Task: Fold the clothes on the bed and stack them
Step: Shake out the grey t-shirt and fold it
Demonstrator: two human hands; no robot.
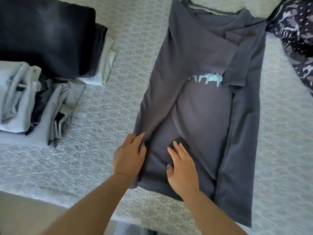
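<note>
Bedspread (101,116), pale with a lace-like pattern, bearing every item listed. Far to the left of the fingers: a stack of folded clothes (30,102) in light grey, white and dark tones, its loose edges facing the hands. Beyond that, up and left of the fingers: a second stack (45,36), a large black folded garment on top with a white piece showing beneath its right edge. Left hand (129,155): lies at the near left edge of the dark grey T-shirt (203,116), fingers (139,139) close together and curled round a fold of the cloth, pinching it at the edge. Right hand (182,168): just beside the left one, flat on the shirt's lower middle, fingers (177,148) straight and slightly spread, thumb out to the left, pressing the cloth down. The T-shirt runs away from the fingertips toward the top of the view, neckline at the far end, both long sides turned inward over the middle; a strip of pale blue print (208,78) shows between the folded flaps, well beyond the fingers. Far to the right of the fingers, at the upper corner: a dark patterned garment (296,39) with white markings, unfolded, touching the shirt's far right shoulder.
</note>
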